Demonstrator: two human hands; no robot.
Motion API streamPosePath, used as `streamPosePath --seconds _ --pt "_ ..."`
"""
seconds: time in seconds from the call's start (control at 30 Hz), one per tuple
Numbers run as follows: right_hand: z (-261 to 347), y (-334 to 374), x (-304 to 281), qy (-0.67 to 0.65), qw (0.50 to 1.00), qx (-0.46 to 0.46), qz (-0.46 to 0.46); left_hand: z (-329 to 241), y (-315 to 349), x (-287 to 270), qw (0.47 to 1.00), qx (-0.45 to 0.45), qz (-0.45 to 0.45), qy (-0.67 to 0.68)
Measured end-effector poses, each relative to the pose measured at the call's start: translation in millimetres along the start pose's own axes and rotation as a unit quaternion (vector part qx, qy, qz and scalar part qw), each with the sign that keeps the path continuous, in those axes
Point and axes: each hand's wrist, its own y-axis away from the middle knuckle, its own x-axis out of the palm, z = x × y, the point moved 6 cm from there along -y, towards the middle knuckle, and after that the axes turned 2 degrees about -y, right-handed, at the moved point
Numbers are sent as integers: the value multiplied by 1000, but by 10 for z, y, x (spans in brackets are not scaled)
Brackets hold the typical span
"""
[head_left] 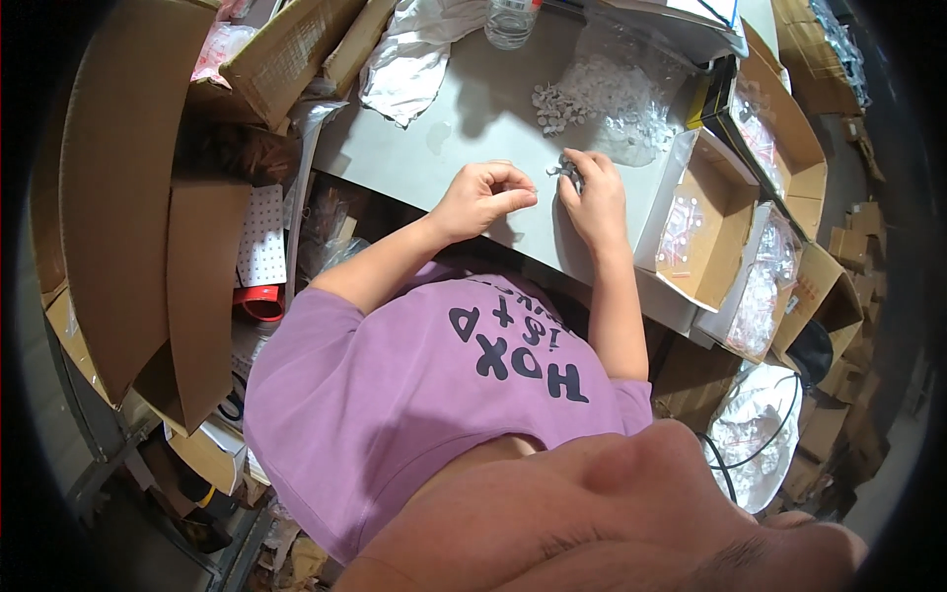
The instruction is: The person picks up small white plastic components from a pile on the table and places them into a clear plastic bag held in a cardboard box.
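Note:
Over the near edge of the grey-white table [434, 148], my left hand [483, 199] is closed, thumb and forefinger meeting in a pinch. Whatever sits between those fingertips is too small to name. Just right of it, my right hand [596, 197] has its fingers curled down around a few small grey-white pieces [562, 169] at the tabletop; its grip is partly hidden. Beyond the hands lies a pile of small white pieces [559, 107], spilling from a clear plastic bag [641, 99].
A clear bottle [510, 25] and a crumpled white cloth [406, 69] lie at the table's far side. Open cardboard boxes [725, 202] with clear plastic packets line the right edge. Tall cardboard cartons [123, 197] stand left, near a red roll [259, 302].

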Motion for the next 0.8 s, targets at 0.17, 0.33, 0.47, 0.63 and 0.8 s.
streamPosePath --seconds 0.17,0.33,0.47,0.63,0.8 --pt "105 -35 3 52 998 -18 -18 24 -32 81 997 35 -2 66" --pt "56 0 -31 55 998 -7 -42 103 -25 3 998 20 -14 -52" --pt "12 10 -65 67 997 8 -28 86 -66 27 995 30 -23 -95" --pt "-91 56 -132 42 998 36 -27 -59 -129 160 968 159 -26 -190" --pt "-195 140 -191 12 998 44 -32 -197 -166 254 949 230 -17 -216"
